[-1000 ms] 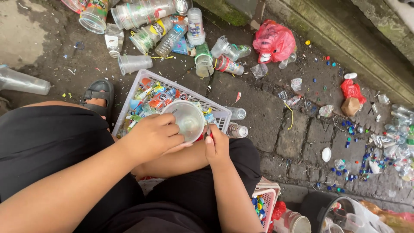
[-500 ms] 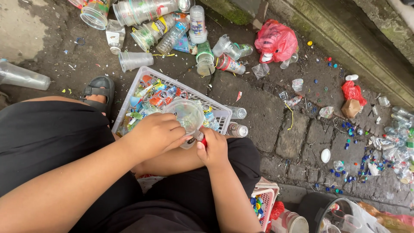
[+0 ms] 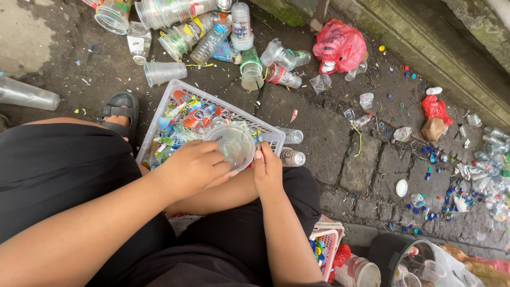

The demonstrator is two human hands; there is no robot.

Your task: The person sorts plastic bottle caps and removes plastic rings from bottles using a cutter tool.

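My left hand [image 3: 194, 167] gripped the cup [image 3: 232, 146], right hand [image 3: 267, 170] pinching its rim; a slip could spill it into the basket [image 3: 159, 114].

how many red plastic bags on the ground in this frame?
2. A big red plastic bag lies at top centre by the kerb; a smaller red bag lies right of it, above a brown wad. More may be hidden among the litter at bottom right.

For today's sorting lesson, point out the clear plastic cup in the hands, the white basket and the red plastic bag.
clear plastic cup [image 3: 232, 146], head view, on its see-through wall.
white basket [image 3: 187, 86], head view, on its far rim.
red plastic bag [image 3: 340, 45], head view, on its crumpled middle.
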